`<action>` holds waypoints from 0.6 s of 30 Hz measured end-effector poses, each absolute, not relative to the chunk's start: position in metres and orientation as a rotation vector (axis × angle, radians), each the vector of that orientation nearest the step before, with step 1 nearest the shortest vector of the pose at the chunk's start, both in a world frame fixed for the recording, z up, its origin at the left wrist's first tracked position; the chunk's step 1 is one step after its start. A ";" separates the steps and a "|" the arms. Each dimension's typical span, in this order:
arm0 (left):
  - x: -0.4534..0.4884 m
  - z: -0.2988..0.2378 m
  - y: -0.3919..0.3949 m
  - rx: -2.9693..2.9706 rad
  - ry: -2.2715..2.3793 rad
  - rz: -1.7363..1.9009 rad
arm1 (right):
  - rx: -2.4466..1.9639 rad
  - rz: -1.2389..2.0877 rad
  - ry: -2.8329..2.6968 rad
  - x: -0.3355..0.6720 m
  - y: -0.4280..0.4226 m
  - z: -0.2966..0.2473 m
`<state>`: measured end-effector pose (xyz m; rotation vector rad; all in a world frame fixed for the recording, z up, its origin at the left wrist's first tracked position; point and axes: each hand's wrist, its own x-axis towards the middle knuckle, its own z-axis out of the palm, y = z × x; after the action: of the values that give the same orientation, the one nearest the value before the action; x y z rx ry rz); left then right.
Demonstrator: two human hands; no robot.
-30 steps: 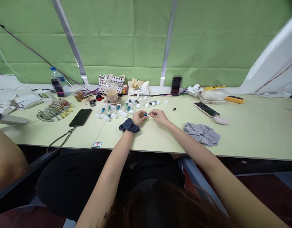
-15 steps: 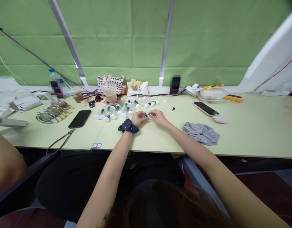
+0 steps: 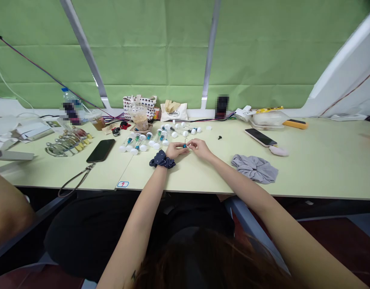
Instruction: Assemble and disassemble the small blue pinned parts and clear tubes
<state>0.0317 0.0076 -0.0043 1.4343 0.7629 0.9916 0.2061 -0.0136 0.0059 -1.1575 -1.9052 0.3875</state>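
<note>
1. L hand: thumb + forefinger pinched together on a tiny blue piece, the hand's heel resting on the counter.
2. R hand: fingertips drawn together too, meeting the same blue piece from the right. The two hands are nearly touching. The grip is too small to read finer than that.
3. Blue piece sits between both sets of fingertips, just above the counter, mid-counter and well back from the front edge. A thin dark pin stands up from it, roughly upright.
4. Dark dotted scrunchie around the L wrist, lying on the counter.
5. Just behind the hands: a cluster of clear vials w/ white caps, lying on their sides, some w/ teal inside.
6. Further back: iced drink cup by the wall, small cream bag beside it.
7. Left of the vials: black phone face down, a lanyard loop trailing to the counter's edge.
8. Right of the hands, well apart: crumpled grey cloth; beyond it a second phone.
9. Far left: another person's bare arm at the frame edge, not near the hands.
</note>
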 end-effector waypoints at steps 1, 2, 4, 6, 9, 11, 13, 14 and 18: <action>0.032 -0.005 0.008 1.422 0.757 0.991 | -1.163 0.383 -1.904 0.206 -0.013 0.006; 0.032 -0.006 0.009 1.407 0.751 0.994 | -1.166 0.381 -1.904 0.207 -0.013 0.006; 0.032 -0.008 0.011 1.387 0.738 1.001 | -1.171 0.382 -1.908 0.207 -0.013 0.006; 0.032 -0.010 0.012 1.387 0.733 1.015 | -1.181 0.385 -1.910 0.207 -0.013 0.006; 0.031 -0.010 0.012 1.418 0.738 1.043 | -1.192 0.386 -1.905 0.206 -0.014 0.007; 0.031 -0.009 0.011 1.433 0.752 1.052 | -1.190 0.397 -1.904 0.206 -0.015 0.007; 0.030 -0.008 0.010 1.439 0.776 1.049 | -1.187 0.404 -1.905 0.205 -0.015 0.008; 0.030 -0.007 0.009 1.441 0.790 1.047 | -1.185 0.405 -1.906 0.205 -0.015 0.008; 0.031 -0.004 0.006 1.456 0.819 1.049 | -1.187 0.411 -1.900 0.204 -0.016 0.009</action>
<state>0.0306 0.0059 -0.0044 1.4561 0.8189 1.0487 0.2038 -0.0160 0.0087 -1.1871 -1.9005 0.4110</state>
